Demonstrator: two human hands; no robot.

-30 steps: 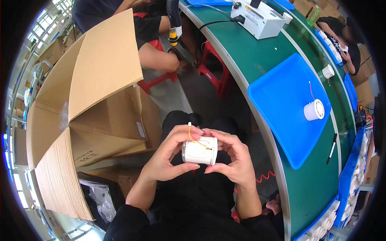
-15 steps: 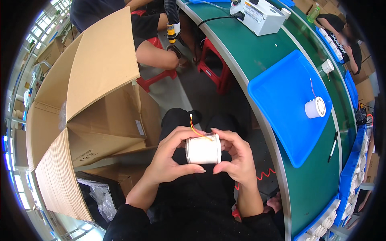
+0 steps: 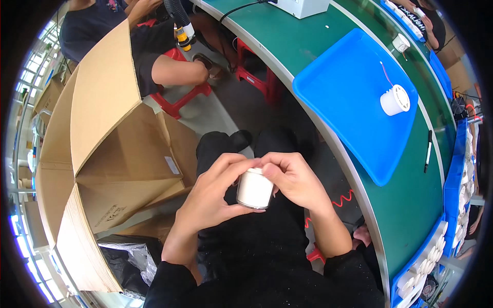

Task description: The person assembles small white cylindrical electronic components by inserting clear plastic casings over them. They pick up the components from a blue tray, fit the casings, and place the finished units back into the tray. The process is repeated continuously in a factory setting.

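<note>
Between my two hands, above my lap, is a white cylindrical housing (image 3: 254, 190). A clear rim shows at its lower end. My left hand (image 3: 208, 192) grips its left side, with the thumb under the lower end and the fingers over the top. My right hand (image 3: 295, 179) has its thumb pressed at the upper right edge; its other fingertips are partly hidden behind the housing. The wires cannot be seen now. On the bench to the right, a similar white housing (image 3: 394, 101) with a thin wire lies in a blue tray (image 3: 336, 87).
A large open cardboard box (image 3: 126, 159) stands on my left. The green bench (image 3: 411, 205) curves along my right, with a marker pen (image 3: 428, 151) and a white device (image 3: 303, 6) on it. Blue trays of white parts (image 3: 421, 267) line its far side. A co-worker (image 3: 169, 56) sits ahead-left near red stools (image 3: 257, 77).
My hands have turned the housing from lying sideways to nearly upright. My right hand has shifted to its top edge, and the wires have gone out of sight. The whole view has shifted.
</note>
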